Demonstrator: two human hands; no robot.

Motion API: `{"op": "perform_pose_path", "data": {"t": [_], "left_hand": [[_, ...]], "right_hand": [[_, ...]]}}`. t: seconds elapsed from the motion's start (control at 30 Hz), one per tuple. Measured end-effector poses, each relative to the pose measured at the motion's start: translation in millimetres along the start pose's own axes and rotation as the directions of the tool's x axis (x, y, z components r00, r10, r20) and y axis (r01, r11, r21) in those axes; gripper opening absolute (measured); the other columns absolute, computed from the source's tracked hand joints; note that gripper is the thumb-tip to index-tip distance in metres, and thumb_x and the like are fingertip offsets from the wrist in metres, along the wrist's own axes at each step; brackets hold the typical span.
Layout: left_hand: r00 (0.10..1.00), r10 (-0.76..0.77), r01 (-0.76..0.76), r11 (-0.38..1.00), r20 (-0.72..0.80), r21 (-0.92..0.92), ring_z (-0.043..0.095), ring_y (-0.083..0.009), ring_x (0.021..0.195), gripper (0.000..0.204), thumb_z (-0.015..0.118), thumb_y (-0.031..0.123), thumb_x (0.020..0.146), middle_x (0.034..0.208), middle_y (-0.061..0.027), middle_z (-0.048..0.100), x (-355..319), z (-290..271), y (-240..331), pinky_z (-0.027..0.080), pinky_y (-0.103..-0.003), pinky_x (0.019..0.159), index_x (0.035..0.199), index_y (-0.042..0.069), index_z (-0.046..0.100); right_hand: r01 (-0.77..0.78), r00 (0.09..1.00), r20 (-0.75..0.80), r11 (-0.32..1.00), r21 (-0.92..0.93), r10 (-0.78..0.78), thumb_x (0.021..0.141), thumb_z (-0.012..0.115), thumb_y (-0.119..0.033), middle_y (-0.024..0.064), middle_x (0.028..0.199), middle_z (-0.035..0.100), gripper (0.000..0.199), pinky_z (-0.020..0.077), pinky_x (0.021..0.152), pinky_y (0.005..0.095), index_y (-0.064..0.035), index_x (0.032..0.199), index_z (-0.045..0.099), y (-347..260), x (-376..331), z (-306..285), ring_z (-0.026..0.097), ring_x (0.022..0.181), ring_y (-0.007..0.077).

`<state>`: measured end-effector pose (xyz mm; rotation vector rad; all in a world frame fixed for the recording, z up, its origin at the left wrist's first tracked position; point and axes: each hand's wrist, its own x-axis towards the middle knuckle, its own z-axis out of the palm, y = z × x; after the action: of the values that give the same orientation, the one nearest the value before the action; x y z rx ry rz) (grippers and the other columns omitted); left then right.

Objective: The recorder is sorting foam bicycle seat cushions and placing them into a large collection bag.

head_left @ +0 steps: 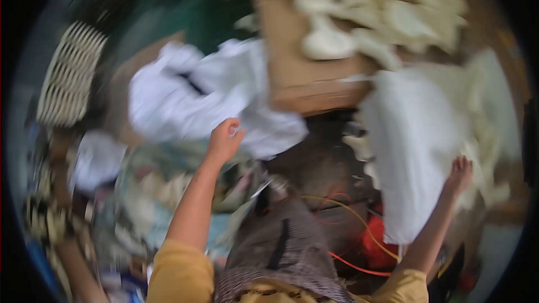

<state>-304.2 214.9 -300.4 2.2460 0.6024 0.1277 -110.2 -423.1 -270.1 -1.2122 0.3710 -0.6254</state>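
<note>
My left hand (224,140) is curled closed at the lower part of a crumpled white cloth (185,98). A small pale bit shows between its thumb and fingers, too blurred to name. To the right, my right hand (461,174) reaches along the edge of a large white sheet-like piece (415,140) that slants down from the table. Its fingers are bent and smeared by motion, and whether they grip the piece is unclear. Cream-coloured irregular soft pieces (488,134) lie beside and behind that hand.
A brown table (297,84) bears a heap of cream pieces (382,5). At left are a pale slatted crate (73,76), a white bundle (98,160) and a translucent bag (149,191) of mixed scraps. Orange and yellow cords (368,225) and a red object (379,241) lie low down.
</note>
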Motion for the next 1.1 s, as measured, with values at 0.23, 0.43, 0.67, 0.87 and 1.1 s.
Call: {"op": "perform_pose_path", "data": {"t": [0.23,0.43,0.67,0.87,1.1], "left_hand": [[0.745,-0.622,0.631,0.774,-0.242,-0.049,0.063,-0.0298,0.081,0.019,0.060,0.019,0.079,0.083,-0.0145,0.067,-150.5,-39.6,-282.8,0.049,-0.037,0.073,0.089,0.005,0.065],[0.619,-0.782,0.767,0.622,0.073,0.162,0.062,-0.0347,0.092,0.031,0.063,0.025,0.073,0.094,-0.0183,0.065,-234.5,58.8,-284.6,0.048,-0.040,0.082,0.095,0.004,0.065],[0.233,-0.960,0.920,0.270,0.157,0.283,0.057,-0.0356,0.104,0.050,0.069,0.027,0.070,0.109,-0.0232,0.060,-297.4,56.8,-317.1,0.045,-0.040,0.088,0.109,-0.002,0.060],[0.365,-0.931,0.912,0.352,-0.023,0.211,0.056,-0.0354,0.105,0.056,0.071,0.029,0.069,0.110,-0.0244,0.059,-271.2,88.7,-375.5,0.045,-0.039,0.090,0.114,-0.002,0.057],[0.314,-0.949,0.841,0.259,-0.038,0.476,0.033,-0.0378,0.129,0.080,0.071,0.040,0.068,0.141,-0.0243,0.031,-286.4,123.5,-416.3,0.032,-0.042,0.104,0.132,0.003,0.042]], "right_hand": [[-0.280,-0.116,0.692,0.644,-0.712,0.713,0.092,0.052,-0.017,0.0054,0.098,0.060,0.029,0.0467,0.080,0.0277,-0.0046,0.118,0.052,118.3,-460.8,284.2,0.057,0.091,0.0159],[0.633,-0.690,0.374,0.767,-0.102,0.620,0.079,0.050,-0.006,0.0199,0.098,0.064,0.026,0.0494,0.079,0.0378,-0.0029,0.101,0.064,355.7,-621.9,161.9,0.062,0.092,0.0321],[0.656,-0.750,-0.186,0.679,-0.330,0.635,0.079,0.051,-0.019,0.0276,0.108,0.058,0.034,0.0431,0.088,0.0435,-0.0022,0.106,0.063,323.1,-613.5,35.9,0.056,0.100,0.0391],[0.593,-0.547,0.281,0.602,-0.534,0.788,0.083,0.049,-0.031,0.0294,0.108,0.056,0.042,0.0447,0.087,0.0448,0.0010,0.109,0.057,372.8,-682.1,121.7,0.055,0.100,0.0431],[0.877,-0.423,0.117,0.439,-0.198,0.898,0.083,0.048,-0.032,0.0206,0.130,0.046,0.051,0.0338,0.100,0.0426,0.0027,0.121,0.048,386.6,-714.0,95.1,0.036,0.125,0.0366]]}}
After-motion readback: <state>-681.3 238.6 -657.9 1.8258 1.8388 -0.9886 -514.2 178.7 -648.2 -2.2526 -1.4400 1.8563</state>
